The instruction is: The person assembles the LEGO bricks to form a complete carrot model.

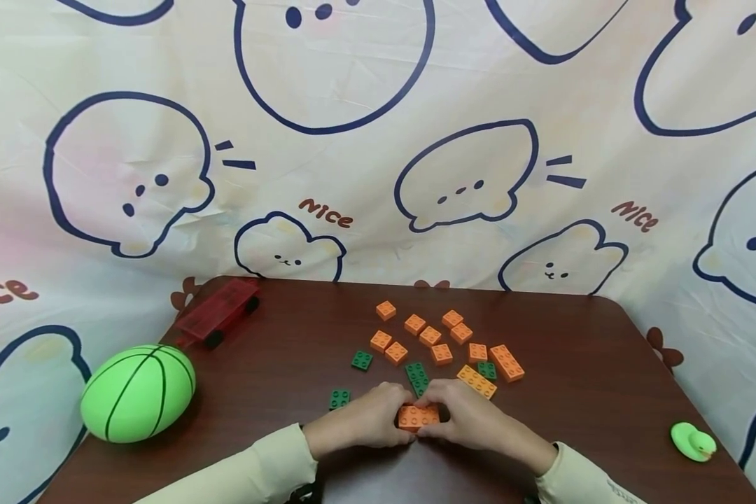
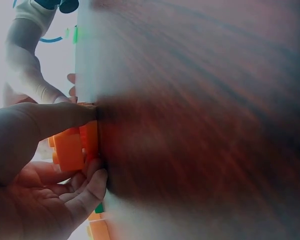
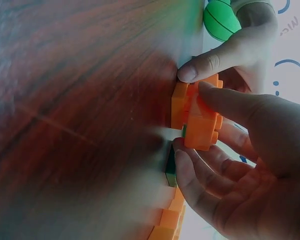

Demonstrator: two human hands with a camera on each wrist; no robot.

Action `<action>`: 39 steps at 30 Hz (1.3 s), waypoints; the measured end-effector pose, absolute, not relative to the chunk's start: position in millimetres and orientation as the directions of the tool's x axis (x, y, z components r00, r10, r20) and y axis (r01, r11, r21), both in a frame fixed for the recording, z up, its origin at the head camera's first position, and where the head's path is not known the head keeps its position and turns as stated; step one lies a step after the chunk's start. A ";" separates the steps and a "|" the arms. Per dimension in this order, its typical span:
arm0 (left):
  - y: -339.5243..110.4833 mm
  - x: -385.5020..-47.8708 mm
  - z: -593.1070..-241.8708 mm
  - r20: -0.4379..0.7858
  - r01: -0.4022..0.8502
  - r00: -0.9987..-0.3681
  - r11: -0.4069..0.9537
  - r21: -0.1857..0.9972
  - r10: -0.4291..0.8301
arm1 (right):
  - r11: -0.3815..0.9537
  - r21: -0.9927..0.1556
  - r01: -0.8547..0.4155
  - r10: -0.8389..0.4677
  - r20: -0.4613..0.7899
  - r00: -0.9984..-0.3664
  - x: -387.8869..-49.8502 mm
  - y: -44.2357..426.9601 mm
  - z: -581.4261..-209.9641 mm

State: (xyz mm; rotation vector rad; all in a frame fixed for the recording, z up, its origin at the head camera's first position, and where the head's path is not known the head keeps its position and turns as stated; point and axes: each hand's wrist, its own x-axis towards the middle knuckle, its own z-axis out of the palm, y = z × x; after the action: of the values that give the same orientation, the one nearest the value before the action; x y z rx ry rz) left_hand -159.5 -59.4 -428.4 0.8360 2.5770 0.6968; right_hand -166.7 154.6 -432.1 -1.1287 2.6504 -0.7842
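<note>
Both hands meet near the front middle of the table around orange toy building bricks. An upper orange brick (image 1: 418,417) shows its studs upward in the head view. My right hand (image 1: 472,414) pinches this brick (image 3: 200,131) between thumb and fingers. Beneath it, a lower orange brick (image 3: 178,106) sits at the tabletop, and a narrow gap shows between the two at one end. My left hand (image 1: 373,416) grips the lower brick (image 2: 91,136), its thumb (image 2: 72,115) on the near side. Whether the studs are engaged cannot be told.
Several orange bricks (image 1: 430,337) and green bricks (image 1: 417,379) lie just beyond the hands, with a yellow-orange brick (image 1: 476,382). A green ball (image 1: 138,393) and a red translucent toy cart (image 1: 220,312) are at left. A green toy duck (image 1: 693,442) sits at right. Printed cloth (image 1: 365,175) hangs behind.
</note>
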 end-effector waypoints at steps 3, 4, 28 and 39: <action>-60.0 -159.6 -428.6 -0.163 0.450 -0.767 0.701 0.554 0.621 | 0.574 -0.518 -0.634 -0.711 0.067 -0.700 -167.0 153.7 -433.0; -60.0 -159.9 -428.7 -0.159 0.453 -0.767 0.700 0.552 0.621 | 0.574 -0.514 -0.638 -0.712 0.071 -0.698 -167.5 153.5 -433.2; -73.3 -172.7 -415.4 -0.100 0.539 -0.684 0.592 0.599 0.723 | 0.569 -0.507 -0.647 -0.724 0.063 -0.687 -174.9 159.1 -429.3; -72.0 -166.6 -422.3 -0.144 0.499 -0.698 0.621 0.605 0.701 | 0.573 -0.552 -0.605 -0.718 0.018 -0.696 -167.4 162.5 -433.3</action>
State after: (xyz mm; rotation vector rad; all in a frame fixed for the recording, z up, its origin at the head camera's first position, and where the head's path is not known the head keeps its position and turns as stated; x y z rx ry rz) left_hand -166.6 -72.0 -422.3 0.9593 2.4791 0.7637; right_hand -167.4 162.5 -433.3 -1.1076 2.5966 -0.7926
